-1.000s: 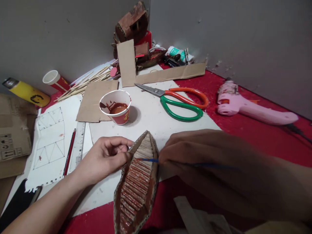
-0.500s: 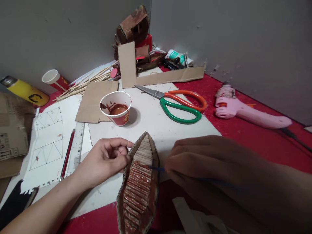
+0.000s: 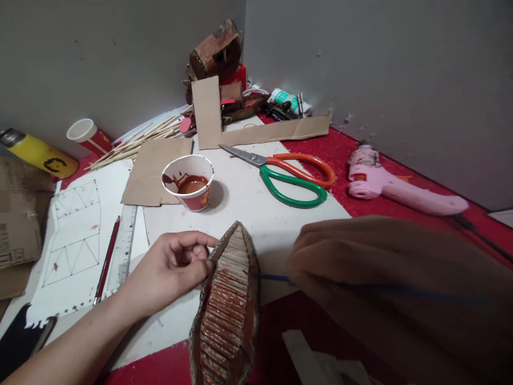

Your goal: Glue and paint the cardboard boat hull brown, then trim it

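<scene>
Grey walls (image 3: 360,64) meet behind our red table (image 3: 152,368), where the boat (image 3: 224,326) sits at lower centre, its slats (image 3: 227,297) glossy brown lower down and bare towards the far tip. We see three risks: our left hand (image 3: 176,267), its thumb so near the wet-looking slats, could smear them; a loose hold on one edge could let the boat turn under a sideways push of the brush (image 3: 274,277); and the cup (image 3: 196,202) just beyond could tip if a knuckle caught it. That hand reaches in from lower left, fingers curled, thumb and forefinger pinching the boat's left rim. Our right hand (image 3: 340,262), blurred, comes from the right edge, fingers closed round the brush, held nearly level; we cannot tell whether its bristles touch.
</scene>
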Tool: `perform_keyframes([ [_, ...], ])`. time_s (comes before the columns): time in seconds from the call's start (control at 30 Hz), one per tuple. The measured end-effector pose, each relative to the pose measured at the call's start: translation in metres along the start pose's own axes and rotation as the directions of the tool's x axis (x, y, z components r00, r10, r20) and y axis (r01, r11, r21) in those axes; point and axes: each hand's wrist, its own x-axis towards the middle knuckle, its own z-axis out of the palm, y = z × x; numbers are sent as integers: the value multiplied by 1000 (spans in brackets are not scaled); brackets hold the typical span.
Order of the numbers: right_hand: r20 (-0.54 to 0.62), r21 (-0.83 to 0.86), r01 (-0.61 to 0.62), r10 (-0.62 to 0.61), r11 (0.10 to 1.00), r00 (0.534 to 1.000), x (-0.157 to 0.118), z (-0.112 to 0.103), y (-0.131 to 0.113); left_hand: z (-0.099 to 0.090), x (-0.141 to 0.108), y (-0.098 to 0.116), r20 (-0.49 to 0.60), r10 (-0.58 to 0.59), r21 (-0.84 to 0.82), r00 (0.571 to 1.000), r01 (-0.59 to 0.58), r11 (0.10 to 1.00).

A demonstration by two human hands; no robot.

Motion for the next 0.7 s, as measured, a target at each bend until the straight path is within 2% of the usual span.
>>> perform_keyframes([
  [0.2,58,90,90,-96,992,994,5,5,4,-1,-1,0,-3,-2,13,1000,2,1000],
  [0.3,54,6,44,-44,999,998,3,1,3,-2,-1,-1,-2,5,6,1000,-5,1000],
  [0.4,14,0,-35,35,999,999,-1,-4,0,-1,-1,-1,-7,14,-3,1000,-14,1000],
  [0.6,66,65,67,-72,996,995,2,-3,2,-1,0,-2,-6,22,-10,1000,-22,1000],
  [0.7,67,75,58,-63,996,996,2,-2,3,-1,0,-3,-4,29,3,1000,-29,1000],
])
